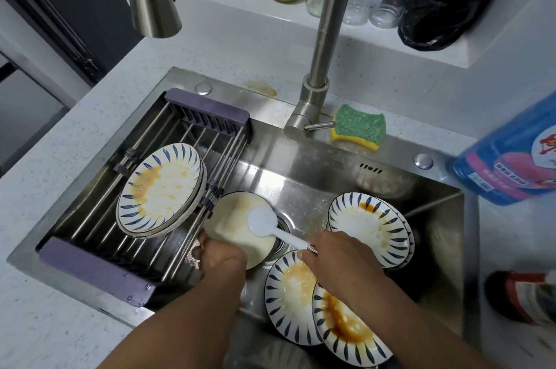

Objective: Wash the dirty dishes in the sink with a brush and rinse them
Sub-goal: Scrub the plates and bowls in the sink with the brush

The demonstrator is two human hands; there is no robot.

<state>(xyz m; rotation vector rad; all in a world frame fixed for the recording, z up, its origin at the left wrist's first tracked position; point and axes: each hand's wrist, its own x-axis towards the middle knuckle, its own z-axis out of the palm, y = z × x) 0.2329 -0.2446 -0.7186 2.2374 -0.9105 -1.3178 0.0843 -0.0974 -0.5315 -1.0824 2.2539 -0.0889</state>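
Observation:
My left hand [221,256] grips the near rim of a white plate [231,218] held tilted over the sink's middle. In my right hand [334,257] is the handle of a white brush [264,225], whose round head lies on that plate. Stained blue-striped plates lie around: a stack [161,188] on the rack at left, a stack [370,225] at the sink's right, two plates [288,293] [346,326] in front. No water runs from the faucet [328,37].
A purple-ended metal drying rack [192,128] spans the sink's [436,206] left half. A green and yellow sponge [359,126] lies by the faucet base. A blue detergent bottle [511,158] stands at right. Jars and glasses line the back ledge [301,10]. The drain [282,230] is beside the brush.

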